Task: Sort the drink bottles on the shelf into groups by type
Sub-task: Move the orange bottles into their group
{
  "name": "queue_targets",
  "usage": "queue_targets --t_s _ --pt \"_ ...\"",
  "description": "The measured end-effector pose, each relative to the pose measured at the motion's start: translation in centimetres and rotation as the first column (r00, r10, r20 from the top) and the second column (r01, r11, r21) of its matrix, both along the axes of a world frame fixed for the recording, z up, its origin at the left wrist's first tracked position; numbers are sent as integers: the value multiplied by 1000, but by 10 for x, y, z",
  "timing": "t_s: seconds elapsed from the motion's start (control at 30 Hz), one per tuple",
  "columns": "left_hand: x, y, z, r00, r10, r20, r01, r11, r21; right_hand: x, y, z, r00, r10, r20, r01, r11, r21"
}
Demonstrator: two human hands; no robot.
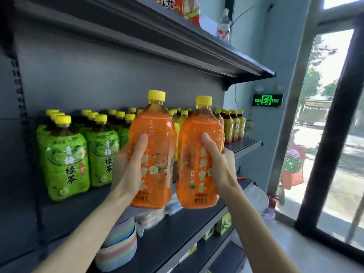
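Note:
My left hand [128,166] grips one big orange-labelled tea bottle [155,138] with a yellow cap, held upright in front of the shelf. My right hand [218,164] grips a second orange bottle [194,138] of the same kind, right beside the first. On the dark shelf [248,143] behind them stand rows of green-labelled tea bottles [67,158] at the left. Smaller yellow-capped bottles [234,125] stand at the right end. More bottles are hidden behind the two held ones.
An upper shelf [226,56] overhangs closely, carrying a clear water bottle [224,26] and snack packs. Lower shelves hold striped bowls [120,247] and packets. A window [319,125] and an exit sign [267,100] are at the right.

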State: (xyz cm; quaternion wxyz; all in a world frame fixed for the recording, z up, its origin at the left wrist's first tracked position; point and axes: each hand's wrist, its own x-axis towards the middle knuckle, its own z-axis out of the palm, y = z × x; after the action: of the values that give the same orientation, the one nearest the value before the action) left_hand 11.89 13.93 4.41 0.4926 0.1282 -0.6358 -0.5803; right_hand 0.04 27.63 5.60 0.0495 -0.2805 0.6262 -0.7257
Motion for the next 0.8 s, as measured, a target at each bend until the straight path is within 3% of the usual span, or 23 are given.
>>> queue_targets --t_s 0.47,0.8 --pt "-299 11 0 996 -80 41 80 997 2 -281 20 4 996 -82 -36 83 996 17" --pt "-451 24 -27 990 119 69 -124 990 64 -459 11 -10 993 113 -15 -112 992 59"
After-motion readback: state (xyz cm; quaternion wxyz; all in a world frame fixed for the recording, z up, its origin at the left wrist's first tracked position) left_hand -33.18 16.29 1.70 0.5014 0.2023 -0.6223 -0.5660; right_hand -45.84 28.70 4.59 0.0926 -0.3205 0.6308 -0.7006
